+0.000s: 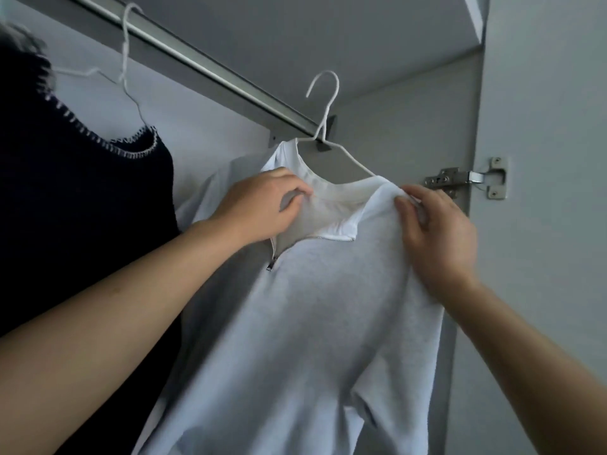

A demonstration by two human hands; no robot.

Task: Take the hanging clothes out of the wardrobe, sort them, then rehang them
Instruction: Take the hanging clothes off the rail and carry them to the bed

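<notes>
This is the inside of a home wardrobe: a metal hanging rail (210, 65) runs under the top panel, white wire hangers (323, 108) carry clothes, and a concealed cabinet hinge (466, 177) holds the pale grey door (551, 224).

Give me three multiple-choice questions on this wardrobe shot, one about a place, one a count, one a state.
1. Where is the dark garment?
A. left of the grey sweatshirt
B. right of it
C. on the floor

2. How many white hangers show?
A. one
B. two
C. four

3. The sweatshirt's zip is:
A. fully closed
B. open at the collar
C. missing

Answers:
1 A, it hangs at the left edge.
2 B, one on the rail, one in the sweatshirt.
3 B, the collar lies folded open between left hand and right hand.
</notes>
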